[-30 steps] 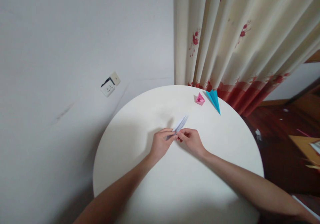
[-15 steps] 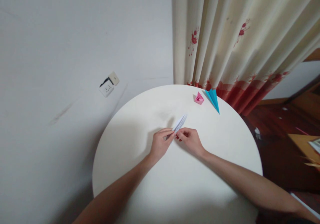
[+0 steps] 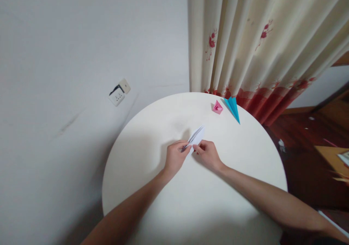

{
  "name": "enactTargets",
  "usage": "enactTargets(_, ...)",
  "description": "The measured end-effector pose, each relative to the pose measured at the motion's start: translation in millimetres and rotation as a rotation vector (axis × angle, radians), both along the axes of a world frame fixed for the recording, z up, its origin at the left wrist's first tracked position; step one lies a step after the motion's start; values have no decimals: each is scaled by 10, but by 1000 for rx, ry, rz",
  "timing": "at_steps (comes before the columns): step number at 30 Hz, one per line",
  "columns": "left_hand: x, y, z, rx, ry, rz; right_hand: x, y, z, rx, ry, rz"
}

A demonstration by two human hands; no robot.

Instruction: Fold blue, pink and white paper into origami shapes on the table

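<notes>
A folded white paper [image 3: 196,135] with several layers stands tilted over the middle of the round white table [image 3: 152,128]. My left hand [image 3: 176,154] pinches its lower left part between thumb and fingers. From the other side my right hand [image 3: 208,153] grips the paper's lower right edge, thumb and forefinger closed on it. The fingertips of both hands nearly meet at the bottom of the paper, and part of it is hidden behind them.
Near the table's far right edge lie a pink folded paper piece [image 3: 217,107] and a blue paper plane [image 3: 233,109]. Behind hangs a cream and red curtain [image 3: 245,55]. The wall at left carries a socket [image 3: 117,97]. A wooden surface [image 3: 327,157] stands at right.
The white paper has turned slightly, so more of its broad right face shows. My right fingers have shifted a little on it; my left hand has barely moved.
</notes>
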State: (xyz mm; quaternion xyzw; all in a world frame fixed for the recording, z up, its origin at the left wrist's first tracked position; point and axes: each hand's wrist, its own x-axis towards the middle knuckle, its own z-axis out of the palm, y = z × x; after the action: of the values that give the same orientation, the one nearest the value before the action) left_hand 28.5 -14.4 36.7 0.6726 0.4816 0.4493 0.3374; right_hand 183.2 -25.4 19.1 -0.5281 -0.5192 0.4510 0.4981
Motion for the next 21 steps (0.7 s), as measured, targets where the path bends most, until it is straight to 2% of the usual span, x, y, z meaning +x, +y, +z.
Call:
enactTargets(6, -10, 22, 14, -66, -103, -16, 7, 4, 28, 43, 30, -2)
enactTargets(11, -8, -1, 62, -260, -239, -59, 8, 8, 84, 65, 140, 25)
enactTargets(15, -2, -25, 101, -305, -277, -65, 12, 8, 111, 50, 177, 18)
enactTargets(21, -2, -21, 57, -360, -364, -108, 20, -8, 159, 51, 276, 121)
